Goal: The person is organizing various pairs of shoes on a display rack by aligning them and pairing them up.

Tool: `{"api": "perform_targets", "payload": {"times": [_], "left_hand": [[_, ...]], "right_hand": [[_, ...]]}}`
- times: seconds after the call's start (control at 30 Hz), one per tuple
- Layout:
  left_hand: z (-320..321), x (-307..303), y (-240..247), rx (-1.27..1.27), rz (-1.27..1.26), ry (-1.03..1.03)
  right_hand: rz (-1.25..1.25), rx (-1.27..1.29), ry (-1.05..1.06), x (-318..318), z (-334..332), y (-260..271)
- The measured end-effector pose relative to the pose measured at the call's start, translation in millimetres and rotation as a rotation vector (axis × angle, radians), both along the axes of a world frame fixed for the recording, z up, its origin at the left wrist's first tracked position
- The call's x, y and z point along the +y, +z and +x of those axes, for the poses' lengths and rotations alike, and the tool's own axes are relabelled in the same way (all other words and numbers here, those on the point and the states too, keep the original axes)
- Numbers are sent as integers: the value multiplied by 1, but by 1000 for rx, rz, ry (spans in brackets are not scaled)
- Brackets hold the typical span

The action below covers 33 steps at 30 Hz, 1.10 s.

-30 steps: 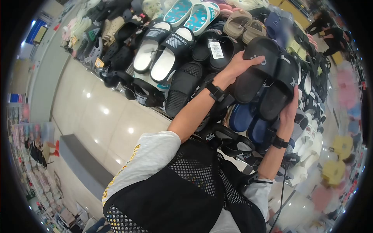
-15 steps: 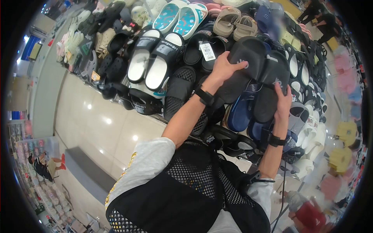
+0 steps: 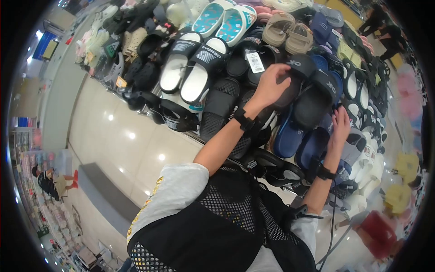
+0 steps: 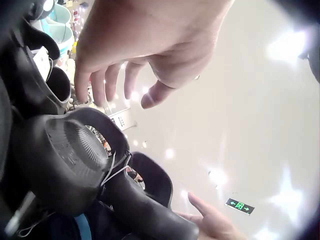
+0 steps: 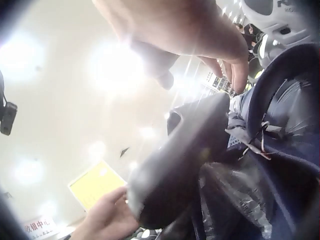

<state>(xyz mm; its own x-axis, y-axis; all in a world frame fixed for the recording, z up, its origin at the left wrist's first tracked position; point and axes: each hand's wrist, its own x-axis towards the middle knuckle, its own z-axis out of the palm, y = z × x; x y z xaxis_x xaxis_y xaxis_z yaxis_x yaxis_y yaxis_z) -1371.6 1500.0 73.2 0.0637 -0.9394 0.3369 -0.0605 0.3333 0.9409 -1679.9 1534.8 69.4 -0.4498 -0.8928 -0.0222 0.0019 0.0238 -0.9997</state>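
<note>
A pair of black slides (image 3: 312, 106) with pale lettering on the straps lies on top of the display pile, tied together by a thin cord seen in the left wrist view. Beneath and in front of them are navy slides (image 3: 288, 136). My left hand (image 3: 272, 86) hovers by the left black slide, its fingers loosely bent; in the left wrist view these fingers hang apart from the slides. To the right of the pair is my right hand (image 3: 340, 127), fingers loose and holding nothing. A dark slide (image 5: 175, 165) is blurred below that hand in the right wrist view.
Black slides with white footbeds (image 3: 192, 81), a white price tag (image 3: 255, 62) and beige sandals (image 3: 290, 31) crowd the stand. White clogs (image 3: 362, 167) sit at the right. A pale tiled floor (image 3: 131, 136) and a grey bench (image 3: 104, 195) are at the left.
Both hands gripped the black slides earlier. The slides have come down onto the pile, and both hands have let go and drawn slightly away from them.
</note>
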Motion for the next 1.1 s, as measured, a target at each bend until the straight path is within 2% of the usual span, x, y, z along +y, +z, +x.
{"api": "perform_targets", "payload": {"times": [0.07,0.13,0.2,0.27,0.37,0.4,0.47,0.53,0.6,0.67,0.73,0.8,0.83,0.97,1.0,1.03,1.1], "left_hand": [[12,15,-1,116,197,-129],[26,31,3,47,168,-129],[37,47,4,-38,261,-228],[42,62,-1,-61,241,-212],[45,83,9,-274,215,-233],[44,87,11,-276,211,-238],[39,98,13,-397,173,-297],[30,112,22,-419,172,-318],[18,127,26,-560,119,-321],[6,141,21,-558,105,-342],[-8,160,22,-547,103,-347],[-28,180,16,-529,127,-324],[-40,189,14,-533,120,-345],[-96,227,-2,-719,-97,-387],[-109,234,-14,-735,-158,-400],[-122,240,-21,-736,-165,-413],[-142,253,-32,-1031,-292,-320]], "right_hand": [[31,-11,35,24,-1,20],[77,-17,89,46,-12,28],[76,-19,122,68,-19,36],[79,-23,160,85,-25,39],[51,-21,205,99,-28,51],[35,-13,221,106,-26,57],[22,-2,200,121,-23,72],[-56,47,276,137,-30,80],[-77,53,299,158,-37,88],[-50,221,353,181,-46,92],[-10,251,340,203,-55,84],[129,561,295,224,-63,71],[138,635,319,231,-65,59],[108,1061,467,262,-76,-13],[123,1052,521,267,-71,-19],[90,1150,454,270,-67,-28],[66,1243,383,277,-65,-33]]}}
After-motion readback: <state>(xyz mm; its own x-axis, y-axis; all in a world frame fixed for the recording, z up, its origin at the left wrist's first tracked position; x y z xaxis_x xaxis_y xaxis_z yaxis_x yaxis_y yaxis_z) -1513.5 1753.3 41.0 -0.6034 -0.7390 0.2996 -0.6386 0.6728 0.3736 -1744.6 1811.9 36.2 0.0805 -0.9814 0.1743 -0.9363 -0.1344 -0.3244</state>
